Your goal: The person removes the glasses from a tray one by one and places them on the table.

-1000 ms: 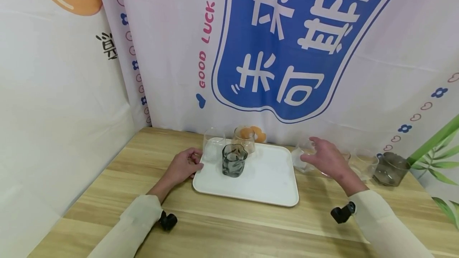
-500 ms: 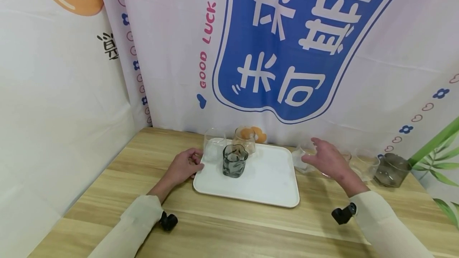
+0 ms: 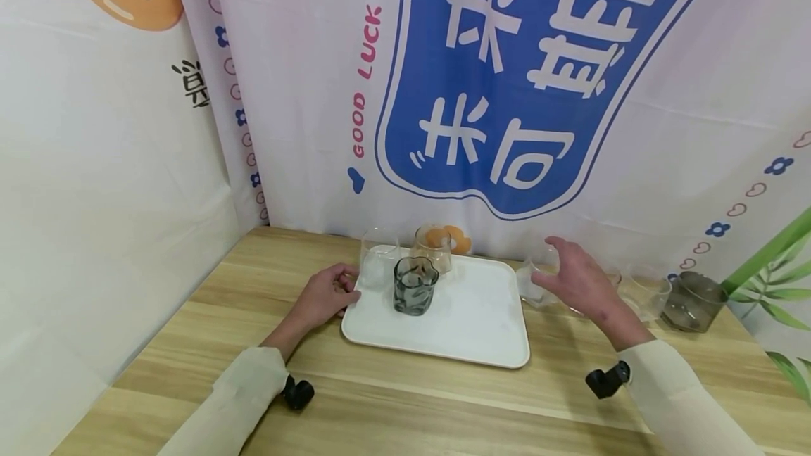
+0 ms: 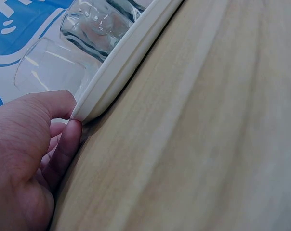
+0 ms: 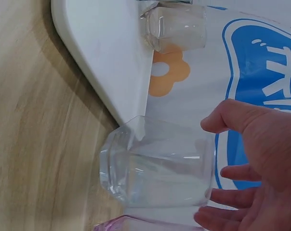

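My left hand pinches the left edge of a white tray between thumb and fingers; the left wrist view shows the rim in that pinch. On the tray stand a wavy smoky-grey glass, a clear glass and a faintly amber glass. Beyond the tray's right side, my right hand hovers at another clear glass. In the right wrist view this faceted glass stands on the table, with my thumb and fingers spread around its rim and the thumb apart from it.
A pink-tinted glass sits beside the faceted one. Further right are another clear glass and a dark grey glass, close to a green plant. A printed cloth hangs behind the wooden table.
My right hand shifts only very slightly at the clear glass. The left hand, the tray and the glasses on it stay in place.
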`<control>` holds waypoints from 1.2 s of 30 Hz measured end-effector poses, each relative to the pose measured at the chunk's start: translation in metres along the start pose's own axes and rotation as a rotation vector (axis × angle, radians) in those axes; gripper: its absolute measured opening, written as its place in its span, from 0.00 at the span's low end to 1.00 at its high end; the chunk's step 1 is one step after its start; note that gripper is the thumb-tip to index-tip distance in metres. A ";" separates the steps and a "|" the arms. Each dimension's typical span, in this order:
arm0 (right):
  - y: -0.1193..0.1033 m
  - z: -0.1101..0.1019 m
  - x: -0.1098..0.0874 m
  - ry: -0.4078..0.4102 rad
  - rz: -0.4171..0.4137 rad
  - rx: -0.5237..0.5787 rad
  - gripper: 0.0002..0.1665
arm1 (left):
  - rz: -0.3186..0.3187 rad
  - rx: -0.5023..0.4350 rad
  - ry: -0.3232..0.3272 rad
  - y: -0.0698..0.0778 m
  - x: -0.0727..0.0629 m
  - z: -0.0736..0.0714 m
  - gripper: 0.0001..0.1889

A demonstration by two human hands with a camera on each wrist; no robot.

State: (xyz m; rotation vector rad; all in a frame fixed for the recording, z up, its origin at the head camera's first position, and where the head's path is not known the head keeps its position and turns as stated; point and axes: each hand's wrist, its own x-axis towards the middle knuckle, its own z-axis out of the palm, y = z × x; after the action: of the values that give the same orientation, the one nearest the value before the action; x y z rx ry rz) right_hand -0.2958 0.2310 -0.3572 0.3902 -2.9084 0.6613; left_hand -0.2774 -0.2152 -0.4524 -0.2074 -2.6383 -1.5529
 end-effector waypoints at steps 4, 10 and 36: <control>-0.008 -0.002 -0.002 0.077 -0.061 -0.016 0.39 | 0.000 0.001 0.003 0.000 0.000 0.001 0.20; -0.031 0.003 -0.006 0.146 -0.151 0.028 0.32 | 0.004 0.004 0.003 -0.001 0.000 0.000 0.20; -0.111 0.087 -0.003 -0.019 -0.235 0.440 0.43 | 0.019 0.010 0.007 -0.004 0.002 0.002 0.20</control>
State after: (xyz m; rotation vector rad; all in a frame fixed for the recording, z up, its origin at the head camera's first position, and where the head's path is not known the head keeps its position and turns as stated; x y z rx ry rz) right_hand -0.2680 0.0968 -0.3903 0.7729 -2.6524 1.2573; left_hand -0.2799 -0.2151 -0.4570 -0.2249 -2.6308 -1.5316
